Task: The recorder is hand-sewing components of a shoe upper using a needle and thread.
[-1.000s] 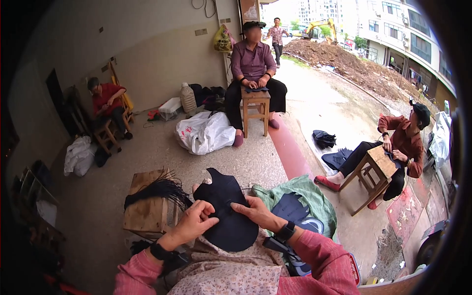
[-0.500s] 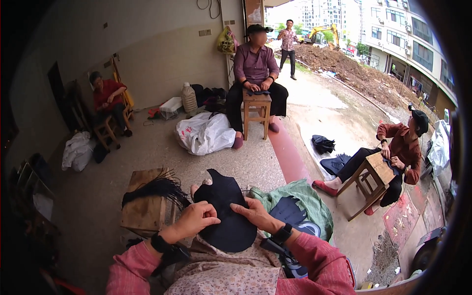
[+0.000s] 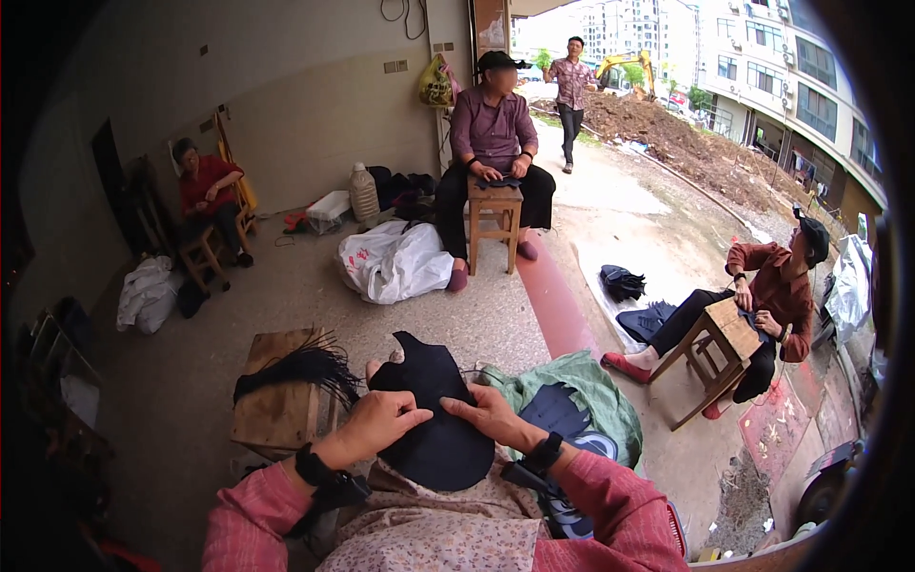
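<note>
A flat black cut piece (image 3: pixel 438 367), like a shoe upper with a notch and a pointed tip, is held upright above my lap. My left hand (image 3: pixel 381 421) is closed at its left side, thumb stretched over the face and the other fingers bent; their grip is partly hidden. From the right edge, my right hand (image 3: pixel 488 415) clamps the piece, thumb in front and fingers behind. The two thumb tips almost meet mid-piece. A bundle of black cords (image 3: pixel 297 370) lies on a wooden stool (image 3: pixel 272 415) left of my hands.
Beside my right arm, a green cloth (image 3: pixel 610 400) holds dark cut pieces (image 3: pixel 556 410). Three seated people work at wooden stools; another person (image 3: pixel 572 91) walks outside. A white sack (image 3: pixel 396 262) lies ahead on the floor, and more black pieces (image 3: pixel 643 319) lie at the right.
My left hand has opened its thumb-and-finger pinch, and the thumb now reaches across the black piece toward the right thumb. The person outside has come closer.
</note>
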`<action>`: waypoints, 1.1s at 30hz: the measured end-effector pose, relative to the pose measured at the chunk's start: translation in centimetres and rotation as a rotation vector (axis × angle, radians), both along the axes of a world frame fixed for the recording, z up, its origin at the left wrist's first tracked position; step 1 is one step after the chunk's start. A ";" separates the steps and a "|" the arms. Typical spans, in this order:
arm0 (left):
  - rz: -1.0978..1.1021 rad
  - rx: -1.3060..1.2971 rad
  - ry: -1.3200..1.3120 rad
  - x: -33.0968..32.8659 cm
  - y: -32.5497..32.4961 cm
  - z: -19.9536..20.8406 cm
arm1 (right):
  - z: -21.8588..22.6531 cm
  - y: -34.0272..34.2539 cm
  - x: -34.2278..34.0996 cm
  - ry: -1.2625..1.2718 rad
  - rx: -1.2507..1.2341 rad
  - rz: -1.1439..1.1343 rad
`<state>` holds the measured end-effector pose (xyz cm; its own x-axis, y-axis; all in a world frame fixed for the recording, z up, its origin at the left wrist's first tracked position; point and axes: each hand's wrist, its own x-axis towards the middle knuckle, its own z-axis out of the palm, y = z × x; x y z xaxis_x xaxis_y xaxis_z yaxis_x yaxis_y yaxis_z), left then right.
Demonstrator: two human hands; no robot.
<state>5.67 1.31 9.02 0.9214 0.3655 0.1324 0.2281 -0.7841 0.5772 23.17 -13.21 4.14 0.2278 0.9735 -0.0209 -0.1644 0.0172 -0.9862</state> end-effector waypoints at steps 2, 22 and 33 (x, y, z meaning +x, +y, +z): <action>0.002 -0.060 -0.031 0.5 0.8 -0.3 | -0.1 0.0 0.1 -0.044 0.028 0.021; -0.021 -0.050 -0.069 0.9 -0.1 0.3 | -1.8 0.1 0.0 -0.004 0.032 -0.049; 0.023 0.082 0.021 1.2 -0.3 1.1 | -2.2 -0.7 0.7 -0.014 -0.060 -0.053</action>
<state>6.82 1.00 10.15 0.9157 0.3753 0.1435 0.2578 -0.8228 0.5065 23.88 -13.92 1.94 0.2801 0.9571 -0.0749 -0.1513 -0.0331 -0.9879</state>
